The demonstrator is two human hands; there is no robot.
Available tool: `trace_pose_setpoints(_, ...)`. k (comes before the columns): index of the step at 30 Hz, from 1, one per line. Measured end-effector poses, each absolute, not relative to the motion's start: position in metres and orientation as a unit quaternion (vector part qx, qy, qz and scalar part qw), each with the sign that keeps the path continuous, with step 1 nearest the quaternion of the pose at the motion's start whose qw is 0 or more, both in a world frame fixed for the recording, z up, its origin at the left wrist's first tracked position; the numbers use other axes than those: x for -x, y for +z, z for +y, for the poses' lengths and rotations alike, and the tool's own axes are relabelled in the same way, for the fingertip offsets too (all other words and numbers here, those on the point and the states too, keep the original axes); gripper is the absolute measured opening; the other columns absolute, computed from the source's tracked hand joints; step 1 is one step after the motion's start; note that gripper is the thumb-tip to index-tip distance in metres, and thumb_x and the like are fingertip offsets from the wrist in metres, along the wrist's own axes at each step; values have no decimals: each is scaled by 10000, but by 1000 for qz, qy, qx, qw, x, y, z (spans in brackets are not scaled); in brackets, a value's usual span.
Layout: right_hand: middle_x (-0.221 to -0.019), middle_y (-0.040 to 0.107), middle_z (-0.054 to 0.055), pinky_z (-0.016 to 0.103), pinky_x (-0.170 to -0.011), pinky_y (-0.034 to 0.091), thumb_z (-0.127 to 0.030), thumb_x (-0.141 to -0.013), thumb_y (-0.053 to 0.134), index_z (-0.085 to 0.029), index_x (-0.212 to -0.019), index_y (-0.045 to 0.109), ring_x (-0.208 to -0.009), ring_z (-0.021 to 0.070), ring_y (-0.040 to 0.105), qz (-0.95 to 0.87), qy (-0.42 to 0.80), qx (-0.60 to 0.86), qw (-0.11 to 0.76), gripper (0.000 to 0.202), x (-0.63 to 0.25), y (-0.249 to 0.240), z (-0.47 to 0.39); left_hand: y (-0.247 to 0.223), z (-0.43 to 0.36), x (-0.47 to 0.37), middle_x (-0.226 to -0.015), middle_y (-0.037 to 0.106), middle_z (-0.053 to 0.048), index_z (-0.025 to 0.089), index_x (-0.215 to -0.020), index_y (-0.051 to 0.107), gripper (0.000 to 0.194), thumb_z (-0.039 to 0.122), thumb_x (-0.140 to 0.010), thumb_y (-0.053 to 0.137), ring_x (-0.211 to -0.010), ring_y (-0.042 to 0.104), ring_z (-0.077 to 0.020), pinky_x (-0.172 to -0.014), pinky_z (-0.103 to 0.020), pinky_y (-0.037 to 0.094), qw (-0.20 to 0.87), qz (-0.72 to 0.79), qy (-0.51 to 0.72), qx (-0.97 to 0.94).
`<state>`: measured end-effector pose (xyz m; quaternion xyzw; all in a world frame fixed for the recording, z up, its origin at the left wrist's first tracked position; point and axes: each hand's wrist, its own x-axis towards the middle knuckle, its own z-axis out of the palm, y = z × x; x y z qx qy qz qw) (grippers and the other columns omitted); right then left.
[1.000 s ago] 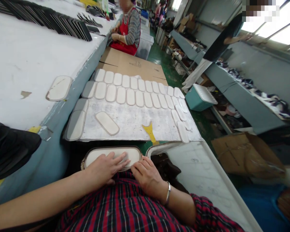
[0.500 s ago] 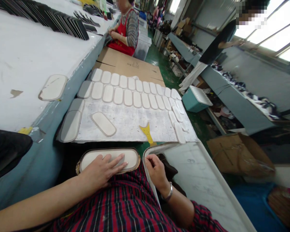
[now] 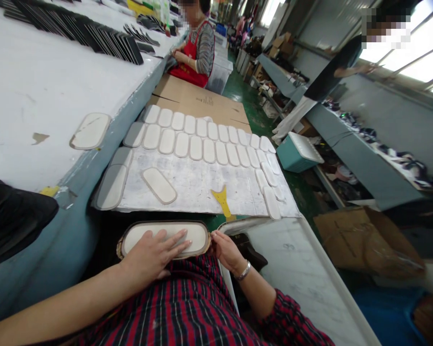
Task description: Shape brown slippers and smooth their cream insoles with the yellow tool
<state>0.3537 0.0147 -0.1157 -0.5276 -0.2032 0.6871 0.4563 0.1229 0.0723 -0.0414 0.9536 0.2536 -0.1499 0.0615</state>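
A long oval piece [image 3: 137,238] with a white face and a brown, layered-looking rim lies across my lap. Spread flat on its white face is my left hand [image 3: 154,252], fingers apart. My right hand [image 3: 225,247] is closed in a pinch at the piece's right end, touching the rim; what lies between its fingertips is too small to make out. Beyond them, a white-topped board [image 3: 198,185] bears rows of white oval pieces [image 3: 182,144], one loose oval [image 3: 159,185] and a yellow forked tool [image 3: 222,201].
A white bin rim [image 3: 304,226] with dark material inside stands at my right. The long table [image 3: 57,91] on the left holds dark strips, one oval and a black cloth [image 3: 14,218]. A person in a red apron [image 3: 194,57] sits ahead; another person [image 3: 327,77] stands right.
My right hand has moved left from above the bin's edge to the right end of the oval piece. My left hand stays on the piece. The view has shifted slightly.
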Motion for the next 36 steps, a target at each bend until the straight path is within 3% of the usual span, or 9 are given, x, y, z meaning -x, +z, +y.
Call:
trace_pose_setpoints(11,-672,502,-28,214,-567,405,-485,-734,646,-176,-754,500,-593,91,462,-188,748,458,442,342,-365,-125,19,-44,85,-126,-1472,259,-61,397,-1386,226,897,527,-636,702,-1072,466,-338,-755,-436,432,91,253,-167,-948)
trace_pose_setpoints(20,-714,514,-17,224,-558,414,-529,-734,622,-189,-774,493,-624,110,478,-233,728,489,419,366,-367,-122,20,-43,76,-129,-1478,239,-73,373,-1393,226,917,569,-626,689,-1074,438,-348,-757,-450,407,87,281,-162,-942)
trace_pose_setpoints(36,-726,528,-17,248,-591,410,-433,-839,550,-201,-814,534,-645,121,497,-257,745,452,417,234,-367,-119,19,-37,75,-125,-1474,259,-39,359,-1380,256,913,524,-612,723,-1057,436,-311,-766,-432,402,101,279,-138,-945)
